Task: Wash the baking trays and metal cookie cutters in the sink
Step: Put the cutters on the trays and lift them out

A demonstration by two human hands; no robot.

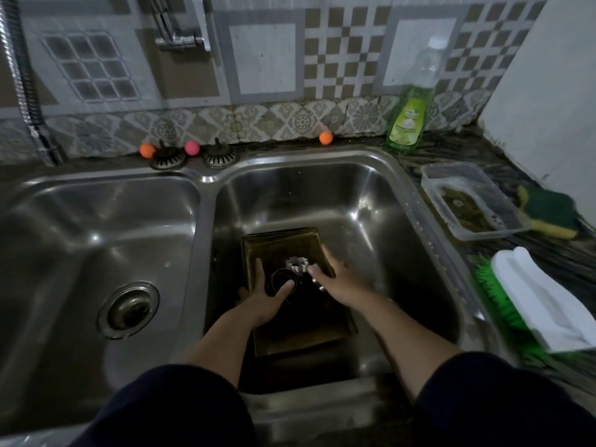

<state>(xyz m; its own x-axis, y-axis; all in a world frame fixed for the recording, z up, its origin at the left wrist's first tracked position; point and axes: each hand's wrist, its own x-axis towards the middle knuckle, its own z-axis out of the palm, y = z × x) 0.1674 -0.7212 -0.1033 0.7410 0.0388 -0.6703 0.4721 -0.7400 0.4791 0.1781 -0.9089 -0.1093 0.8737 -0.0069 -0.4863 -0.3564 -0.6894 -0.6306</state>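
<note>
Dark rectangular baking trays [283, 246] lie stacked in the right basin of the steel sink [371, 201]. A flower-shaped metal cookie cutter [297, 263] stands on the top tray, and a round ring cutter [281, 279] lies just left of it. My left hand [264, 301] lies over the tray's left side, its thumb touching the ring cutter. My right hand [332, 279] lies over the tray's right side, fingers spread, fingertips next to the flower cutter. Another small shiny cutter [319, 287] shows under my right hand.
The left basin [96, 240] holds only its drain. On the counter to the right are a green dish soap bottle [408, 121], a clear plastic tub [474, 201], a green-yellow sponge [551, 211] and a green-bristled scrub brush [529, 301]. The tap [180, 33] hangs above.
</note>
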